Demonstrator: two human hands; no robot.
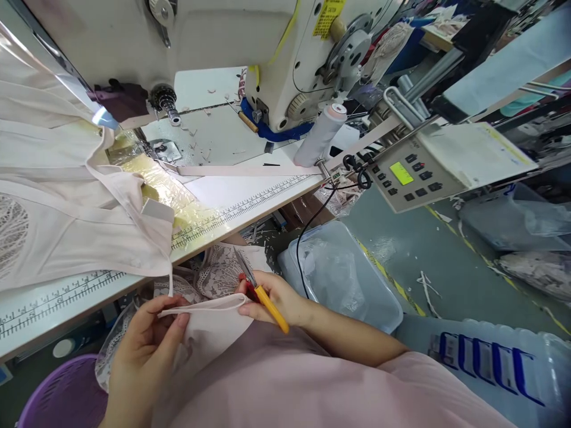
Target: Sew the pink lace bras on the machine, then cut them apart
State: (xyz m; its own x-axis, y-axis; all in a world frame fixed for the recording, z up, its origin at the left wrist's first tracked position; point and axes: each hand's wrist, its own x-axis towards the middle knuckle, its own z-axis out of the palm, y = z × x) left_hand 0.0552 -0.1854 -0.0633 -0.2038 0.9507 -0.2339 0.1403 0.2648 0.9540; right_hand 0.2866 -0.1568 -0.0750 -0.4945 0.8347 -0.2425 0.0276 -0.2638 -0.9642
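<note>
My left hand (154,342) is closed, pinching the folded edge of a pale pink garment piece (209,333) between thumb and fingers. In my right hand (279,297) is a pair of small scissors (272,309) with a yellow-orange handle and a red part; the metal blades point up and away. The thumb and fingers of that same hand also pinch the other end of the fabric edge, which forms a narrow loop. A thin strap runs down to my left hand from the pale pink bra pieces (89,238) lying on the table.
A sewing machine (232,35) stands over the table, whose front edge carries a printed ruler (250,208). To the right are a thread cone (321,135), a control box (405,175) and a feeding tape. Below stand a grey bin (383,297) and a purple basket (57,386).
</note>
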